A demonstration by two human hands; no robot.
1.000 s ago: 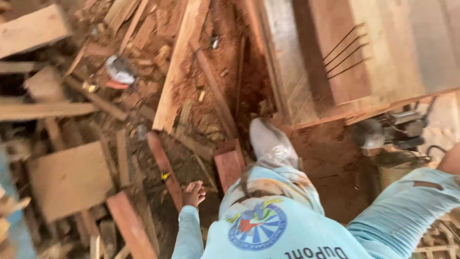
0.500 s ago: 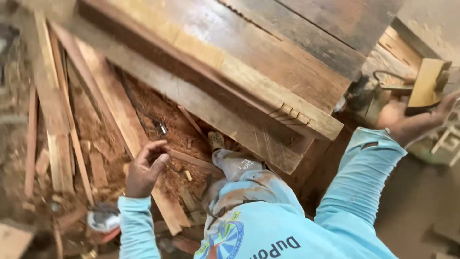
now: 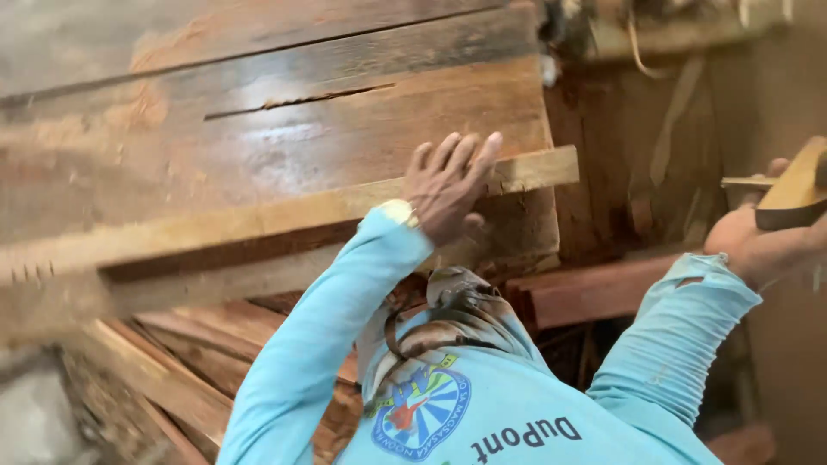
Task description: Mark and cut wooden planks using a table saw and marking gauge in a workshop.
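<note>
I'm pressing my left hand (image 3: pixel 448 185), fingers spread wide, on a pale plank (image 3: pixel 258 220) lying along the worn tabletop (image 3: pixel 258 112) edge. My right hand (image 3: pixel 758 241) is gripping a yellow wooden block (image 3: pixel 797 185) at the right.

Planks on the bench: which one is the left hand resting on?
The left hand lies on the pale narrow plank along the bench's front edge. The wide dark boards behind it are untouched, and one of them has a saw slit.

I see 2 light-blue long sleeves (image 3: pixel 319 344), a round multicoloured emblem (image 3: pixel 422 412) on the shirt, a pale watch (image 3: pixel 398 212).
</note>
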